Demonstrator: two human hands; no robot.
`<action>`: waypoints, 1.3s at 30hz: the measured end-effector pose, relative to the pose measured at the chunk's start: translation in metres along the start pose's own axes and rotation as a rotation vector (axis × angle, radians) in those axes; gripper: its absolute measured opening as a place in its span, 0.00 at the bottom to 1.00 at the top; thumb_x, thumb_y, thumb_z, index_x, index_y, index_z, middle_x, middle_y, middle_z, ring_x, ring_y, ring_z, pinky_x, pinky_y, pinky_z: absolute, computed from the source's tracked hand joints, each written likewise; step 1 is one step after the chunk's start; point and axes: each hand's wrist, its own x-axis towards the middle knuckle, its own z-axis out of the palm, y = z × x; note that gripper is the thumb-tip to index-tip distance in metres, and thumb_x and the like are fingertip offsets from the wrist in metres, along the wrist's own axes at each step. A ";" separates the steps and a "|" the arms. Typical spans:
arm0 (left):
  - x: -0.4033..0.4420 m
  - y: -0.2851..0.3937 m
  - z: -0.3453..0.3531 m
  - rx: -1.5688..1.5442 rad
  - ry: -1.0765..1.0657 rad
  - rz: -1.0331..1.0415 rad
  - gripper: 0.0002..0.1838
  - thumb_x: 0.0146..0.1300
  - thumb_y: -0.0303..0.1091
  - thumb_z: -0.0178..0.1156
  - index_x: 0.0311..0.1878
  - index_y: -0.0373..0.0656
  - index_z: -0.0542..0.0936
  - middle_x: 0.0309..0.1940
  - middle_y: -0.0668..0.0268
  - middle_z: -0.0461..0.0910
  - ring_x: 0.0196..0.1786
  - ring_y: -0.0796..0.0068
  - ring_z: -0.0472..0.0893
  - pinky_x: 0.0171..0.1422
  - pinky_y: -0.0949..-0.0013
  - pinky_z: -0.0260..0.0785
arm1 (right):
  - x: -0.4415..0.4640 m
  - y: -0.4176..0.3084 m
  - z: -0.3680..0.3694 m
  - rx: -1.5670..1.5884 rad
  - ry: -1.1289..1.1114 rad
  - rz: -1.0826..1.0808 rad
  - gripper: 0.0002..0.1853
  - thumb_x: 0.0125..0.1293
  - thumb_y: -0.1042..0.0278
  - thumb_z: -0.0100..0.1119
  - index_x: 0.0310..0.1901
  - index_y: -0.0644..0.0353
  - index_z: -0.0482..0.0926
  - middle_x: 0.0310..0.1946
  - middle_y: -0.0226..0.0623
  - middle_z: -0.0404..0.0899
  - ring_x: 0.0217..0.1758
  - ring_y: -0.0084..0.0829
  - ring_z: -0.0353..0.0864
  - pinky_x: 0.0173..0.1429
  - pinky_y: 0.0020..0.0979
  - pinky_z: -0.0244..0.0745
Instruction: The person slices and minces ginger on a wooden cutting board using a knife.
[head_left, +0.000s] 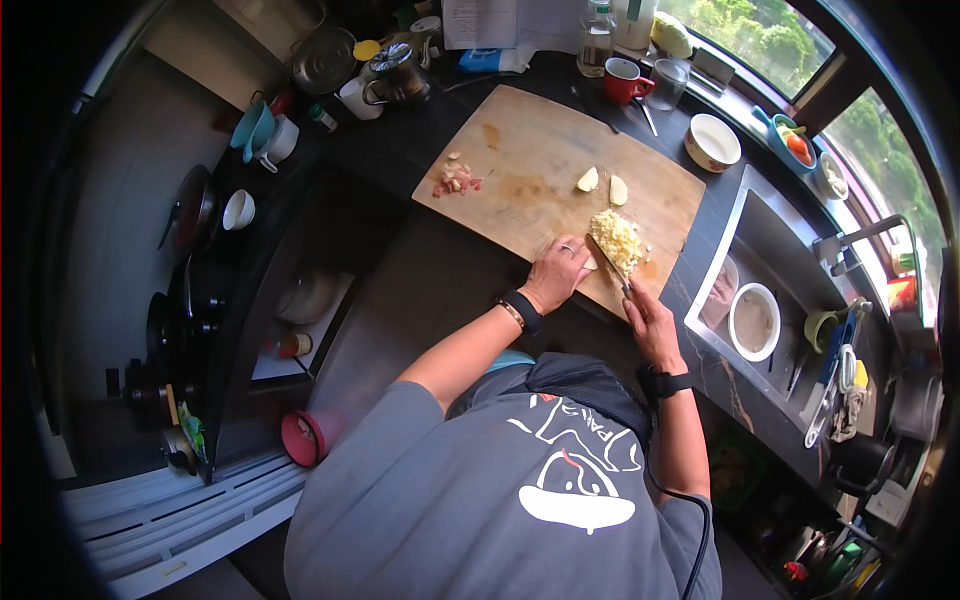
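Finely chopped, crumbly yellow pieces (617,236) form a heap right of centre in the frame. Above it, two smooth wedges (588,180) are unchopped. The left hand (557,276), fingers curled, steadies a pale piece (590,263) on the wooden board (515,125). The right hand (652,325) grips the knife (608,262) firmly.

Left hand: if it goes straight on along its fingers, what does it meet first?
Past the pale piece at its fingertips, the left hand would likely meet the knife blade, with the chopped pile just beyond. Whether the fingers already touch the blade is unclear.
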 end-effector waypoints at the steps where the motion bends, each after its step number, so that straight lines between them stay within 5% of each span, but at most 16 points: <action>1: -0.002 0.000 0.001 0.011 -0.004 -0.002 0.18 0.58 0.34 0.68 0.50 0.39 0.79 0.55 0.56 0.77 0.60 0.54 0.75 0.65 0.56 0.70 | -0.001 -0.003 0.001 0.016 0.010 -0.018 0.24 0.70 0.68 0.61 0.67 0.52 0.74 0.49 0.49 0.84 0.49 0.47 0.86 0.52 0.38 0.79; 11: -0.008 -0.008 -0.002 -0.064 0.075 0.080 0.10 0.60 0.29 0.64 0.45 0.40 0.80 0.47 0.60 0.79 0.53 0.57 0.80 0.56 0.61 0.76 | -0.002 -0.027 0.010 -0.054 0.060 -0.102 0.24 0.69 0.70 0.61 0.67 0.47 0.75 0.49 0.41 0.85 0.49 0.44 0.86 0.52 0.38 0.81; 14: -0.005 -0.017 -0.006 -0.032 0.055 0.163 0.11 0.58 0.28 0.63 0.44 0.41 0.80 0.46 0.61 0.80 0.51 0.58 0.81 0.54 0.60 0.77 | -0.004 -0.023 0.005 -0.102 0.062 -0.113 0.22 0.70 0.76 0.60 0.66 0.56 0.76 0.50 0.42 0.86 0.50 0.31 0.87 0.52 0.30 0.82; 17: -0.003 -0.024 -0.012 -0.017 0.080 0.257 0.11 0.57 0.28 0.63 0.44 0.42 0.80 0.46 0.61 0.80 0.51 0.58 0.81 0.53 0.61 0.78 | -0.008 -0.024 0.003 -0.051 0.041 -0.072 0.22 0.70 0.77 0.60 0.65 0.56 0.76 0.50 0.43 0.85 0.51 0.34 0.87 0.52 0.31 0.81; 19: -0.005 -0.025 -0.017 0.009 0.008 0.186 0.10 0.58 0.29 0.64 0.44 0.42 0.81 0.46 0.61 0.81 0.50 0.59 0.81 0.53 0.61 0.77 | -0.007 -0.025 0.006 -0.089 0.099 -0.189 0.23 0.69 0.69 0.62 0.65 0.47 0.76 0.45 0.44 0.85 0.45 0.47 0.86 0.48 0.39 0.80; 39: -0.002 -0.009 -0.003 -0.154 0.063 0.124 0.09 0.58 0.21 0.64 0.43 0.38 0.80 0.45 0.58 0.80 0.52 0.54 0.79 0.57 0.59 0.74 | -0.017 -0.022 0.019 -0.276 0.008 -0.161 0.26 0.72 0.65 0.57 0.71 0.43 0.67 0.36 0.47 0.76 0.32 0.54 0.81 0.36 0.49 0.78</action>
